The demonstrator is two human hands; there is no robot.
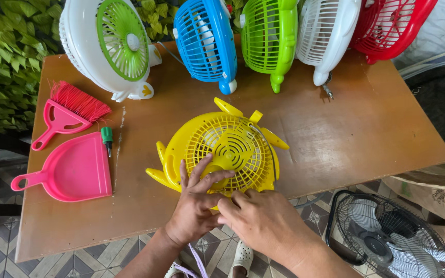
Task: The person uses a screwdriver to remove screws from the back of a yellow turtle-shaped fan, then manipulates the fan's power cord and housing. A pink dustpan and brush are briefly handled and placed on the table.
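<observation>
Brown table (366,134): worn wooden top, bearing everything below; it sits over a patterned tile floor, with a leafy green wall behind its far left corner.
Fan row: five small plastic fans stand along the far edge, leaning back and well apart from the work spot; from left, white-green fan (110,44), blue fan (205,41), green fan (268,38), white fan (325,33), red fan (390,25).
Floor fan (387,237): black wire-grille unit, off the table at lower right, beside brown paper sacks.
Yellow fan (222,152): lies flat near the front edge, grille facing up, feet and tabs splayed outward; laid down this way, I judge, so both hands can press on its grille rim from above.
Dustpan (70,170): pink, flat at the left end, handle pointing left; set aside, apart from the hands.
Brush (70,110): pink handle, red bristles, just beyond the dustpan.
Left hand (197,201): fingers spread open and laid flat on the yellow grille, seemingly steadying the fan; it grips nothing.
Right hand (261,219): fingers curled at the near rim of the yellow fan, touching the left hand; whether they pinch anything cannot be told.
Screwdriver (107,138): small, green-capped, lying between dustpan and yellow fan, within reach but untouched.
</observation>
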